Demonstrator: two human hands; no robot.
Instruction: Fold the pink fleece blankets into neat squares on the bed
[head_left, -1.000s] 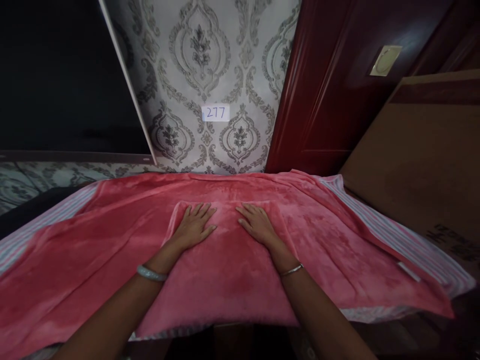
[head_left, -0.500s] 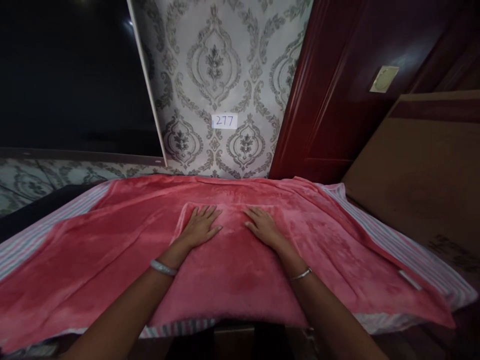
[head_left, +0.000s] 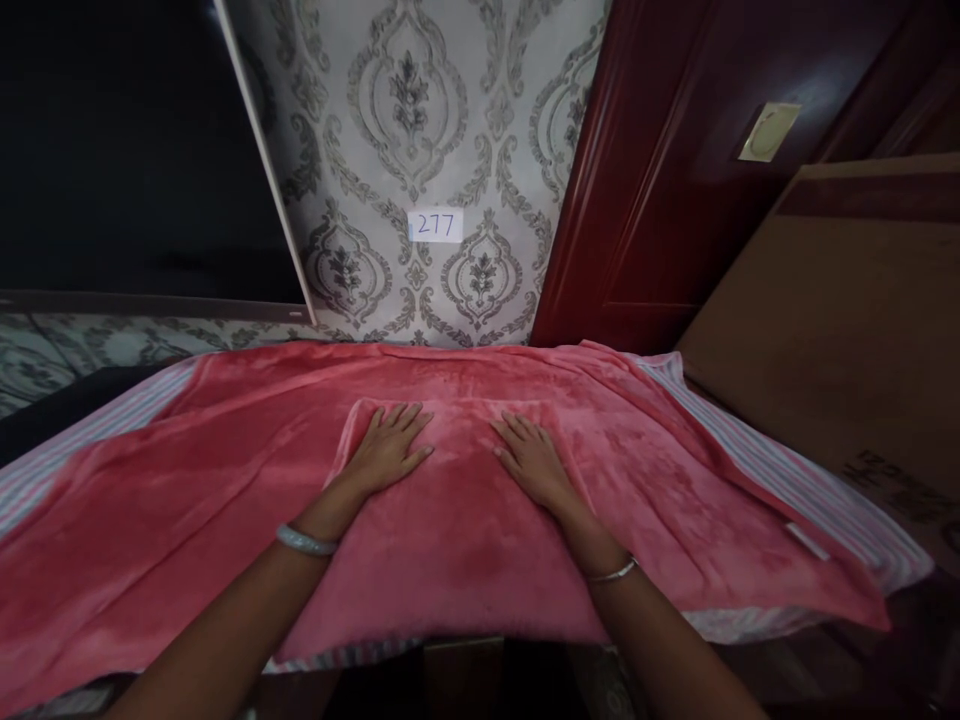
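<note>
A plush pink-red blanket (head_left: 240, 480) lies spread out, and a folded section of the same plush cloth (head_left: 465, 540) rests over its middle. On the far left corner of that folded section my left hand (head_left: 390, 447) lies flat with its fingers spread. My right hand (head_left: 532, 455) presses flat near the far right corner, fingers stretched out. Neither hand grips anything; a band of pink fabric shows between them. Beneath the blanket, a striped cloth (head_left: 795, 470) peeks out along the sides and the front edge.
A large dark screen (head_left: 135, 150) hangs at the left. Patterned wallpaper (head_left: 495, 180) with a paper label (head_left: 436, 225) reading 277 is behind the blanket. To the right are a dark red door (head_left: 637, 200) and a big cardboard box (head_left: 847, 320) close to the blanket's edge.
Both hands stay flat on the folded cloth and have moved slightly apart. The whole view has shifted a little, so the wall and label sit higher and further left.
</note>
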